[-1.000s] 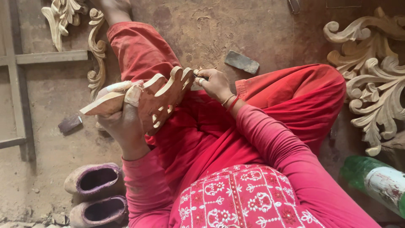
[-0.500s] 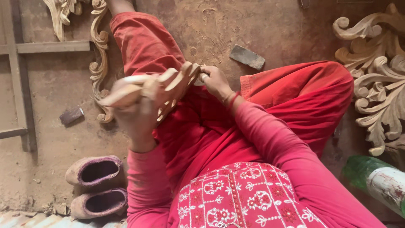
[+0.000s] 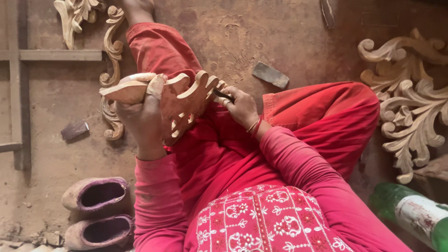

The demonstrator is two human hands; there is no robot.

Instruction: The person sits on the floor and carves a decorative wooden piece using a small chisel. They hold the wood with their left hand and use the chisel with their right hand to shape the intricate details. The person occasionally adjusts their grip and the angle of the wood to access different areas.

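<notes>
**Hands full: carved scroll piece in one, small dark tool in the other**

Left hand (image 3: 142,119) is wrapped tight around a pale carved wood piece (image 3: 179,100), holding it up over the lap, above the red-trousered leg. Right hand (image 3: 240,106) is closed around a small dark tool (image 3: 223,95), and its tip sits right at the scrolled end of the carving. Only one view here, the head camera looking down, so that's all I've got.

Around the person on the dirt floor (image 3: 224,32): a grey sharpening stone (image 3: 270,74) just past the right hand, a smaller dark block (image 3: 74,130) off to the left, a pair of purple-lined shoes (image 3: 98,210) bottom left, a green bottle (image 3: 413,214) bottom right. More carved scrollwork lies on the right (image 3: 410,102) and a long strip top left (image 3: 111,60).

What bugs me, just my read: the piece is held in the air, with nothing bracing it. If the tool skids off those curves, it's pointed toward the gripping fingers. Those thin curls also look like they'd snap under a hard push.
</notes>
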